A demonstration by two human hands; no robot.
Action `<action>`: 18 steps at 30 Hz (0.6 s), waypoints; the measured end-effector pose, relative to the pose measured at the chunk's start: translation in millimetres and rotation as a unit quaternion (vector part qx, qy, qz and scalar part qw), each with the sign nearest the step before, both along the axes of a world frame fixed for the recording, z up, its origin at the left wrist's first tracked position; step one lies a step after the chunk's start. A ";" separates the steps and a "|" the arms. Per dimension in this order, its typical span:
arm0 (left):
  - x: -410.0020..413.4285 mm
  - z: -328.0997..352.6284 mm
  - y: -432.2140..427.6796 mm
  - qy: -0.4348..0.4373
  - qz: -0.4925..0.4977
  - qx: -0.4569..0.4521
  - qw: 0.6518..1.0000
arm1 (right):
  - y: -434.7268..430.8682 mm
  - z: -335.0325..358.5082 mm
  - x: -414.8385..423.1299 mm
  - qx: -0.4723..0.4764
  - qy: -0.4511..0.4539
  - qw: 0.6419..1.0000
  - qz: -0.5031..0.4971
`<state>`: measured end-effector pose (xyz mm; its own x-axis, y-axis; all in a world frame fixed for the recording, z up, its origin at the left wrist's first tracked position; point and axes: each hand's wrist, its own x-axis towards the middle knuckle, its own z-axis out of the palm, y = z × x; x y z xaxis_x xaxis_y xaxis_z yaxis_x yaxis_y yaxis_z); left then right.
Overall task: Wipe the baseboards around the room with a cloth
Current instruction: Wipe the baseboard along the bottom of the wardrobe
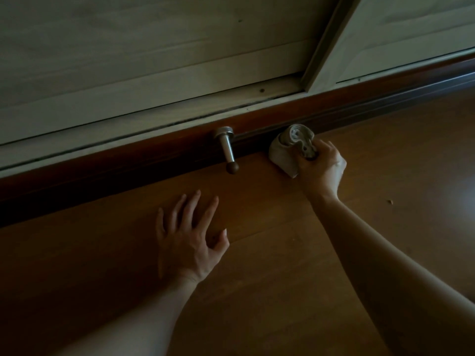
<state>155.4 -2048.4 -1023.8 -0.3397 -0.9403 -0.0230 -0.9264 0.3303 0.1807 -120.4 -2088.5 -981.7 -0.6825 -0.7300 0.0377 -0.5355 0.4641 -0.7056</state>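
A dark reddish-brown baseboard (133, 165) runs slantwise from lower left to upper right, under pale wooden panels. My right hand (320, 167) is shut on a bunched light grey cloth (285, 150), which is pressed against the foot of the baseboard just right of a metal door stop. My left hand (189, 238) rests flat on the wooden floor with its fingers spread, a short way in front of the baseboard and left of the cloth. It holds nothing.
A silver door stop (227, 147) with a brown rubber tip sticks out of the baseboard over the floor. Pale panels with a vertical frame strip (323, 50) stand above. The brown wood floor (295, 265) has a small crumb (390, 201) at the right.
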 end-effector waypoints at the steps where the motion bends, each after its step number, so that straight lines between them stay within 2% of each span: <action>1: -0.4 -0.3 -0.1 0.001 0.000 -0.001 1.000 | 0.1 -0.7 -1.3 -0.002 -0.002 1.000 -0.021; 3: -0.8 -0.6 -0.5 -0.002 -0.001 0.000 1.000 | 0.2 -2.9 1.1 -0.009 -0.003 0.999 -0.045; 7: -0.3 -0.3 -0.1 -0.008 0.001 0.001 1.000 | 0.1 -2.3 9.6 -0.021 -0.002 1.000 0.000; 11: 0.0 -0.6 0.4 -0.003 0.003 -0.005 1.000 | -0.7 -3.3 11.4 -0.035 0.001 0.999 -0.037; 15: -1.1 0.0 0.1 -0.005 0.003 -0.005 1.000 | -1.8 -4.9 16.0 -0.030 0.013 0.999 0.028; 18: -0.7 -0.5 -0.3 -0.013 0.002 -0.005 1.000 | -0.6 -6.5 13.0 -0.035 0.001 0.999 -0.006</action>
